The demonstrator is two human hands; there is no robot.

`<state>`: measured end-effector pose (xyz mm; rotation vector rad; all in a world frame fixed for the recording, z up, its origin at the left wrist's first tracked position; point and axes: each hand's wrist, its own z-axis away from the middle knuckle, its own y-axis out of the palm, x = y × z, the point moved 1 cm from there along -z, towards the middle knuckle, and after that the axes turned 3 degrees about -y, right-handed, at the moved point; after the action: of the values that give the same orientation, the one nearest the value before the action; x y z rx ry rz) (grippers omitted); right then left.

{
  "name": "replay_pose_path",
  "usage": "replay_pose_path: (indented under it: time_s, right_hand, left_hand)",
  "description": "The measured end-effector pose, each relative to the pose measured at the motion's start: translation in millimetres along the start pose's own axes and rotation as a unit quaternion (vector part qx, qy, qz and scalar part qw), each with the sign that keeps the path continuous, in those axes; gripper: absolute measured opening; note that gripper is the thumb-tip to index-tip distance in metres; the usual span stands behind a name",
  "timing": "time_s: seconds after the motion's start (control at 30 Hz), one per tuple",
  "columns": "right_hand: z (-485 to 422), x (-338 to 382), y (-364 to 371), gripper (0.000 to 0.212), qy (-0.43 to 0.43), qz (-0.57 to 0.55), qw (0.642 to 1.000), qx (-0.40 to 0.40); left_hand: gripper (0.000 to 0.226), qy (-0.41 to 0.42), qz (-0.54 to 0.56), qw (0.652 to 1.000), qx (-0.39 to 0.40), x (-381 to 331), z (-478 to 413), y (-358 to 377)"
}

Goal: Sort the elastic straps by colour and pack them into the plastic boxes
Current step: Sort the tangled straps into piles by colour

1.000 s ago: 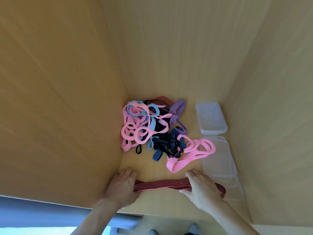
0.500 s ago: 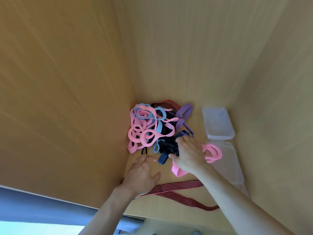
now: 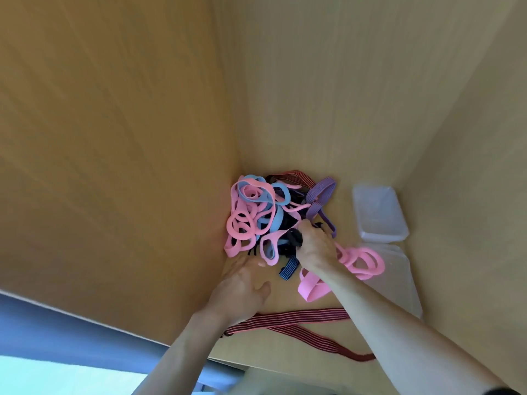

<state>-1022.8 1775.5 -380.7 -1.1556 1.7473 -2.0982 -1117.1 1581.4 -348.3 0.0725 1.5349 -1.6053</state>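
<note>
Head view: the sorting is barely begun. Most of the elastic straps lie in one tangled pile (image 3: 256,220) at the back left of the table (image 3: 256,352), with pink, light blue, purple, black and striped pieces mixed together. One red-and-black striped strap (image 3: 299,316) lies apart from the pile along the near edge. A bunch of pink straps (image 3: 360,262) sits to the right of the pile, just beside the nearer plastic box (image 3: 405,283). Whether it touches the rim cannot be told. The far plastic box (image 3: 377,215) stands behind it against the right wall. No colour shows inside either box, so I judge nothing is packed yet. Separating every colour and filling the boxes is all left to do.

Your left hand (image 3: 245,286) lies spread flat on the table at the pile's near edge. Its fingers are straight and its fingertips reach the lowest pink loops. It grips nothing.

Your right hand (image 3: 313,246) is inside the pile, with its fingers curled round a black strap (image 3: 293,238) in the middle of the tangle. A blue striped strap (image 3: 288,269) trails just below that grip.
</note>
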Motion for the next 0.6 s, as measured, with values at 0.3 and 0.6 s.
replay_pose_path:
  time_s: [0.3, 0.6]
  right_hand:
    - [-10.0, -8.3, -71.0, 0.017, 0.021, -0.210, 0.976, -0.049]
    - [-4.0, -2.7, -130.7, 0.027, -0.009, -0.295, 0.951, -0.093]
  left_hand:
    - [0.036, 0.015, 0.071, 0.997, -0.016, -24.5, -31.6, -2.1]
    - [0.045, 0.032, 0.183, 0.980, -0.066, -73.9, -64.4, -10.4]
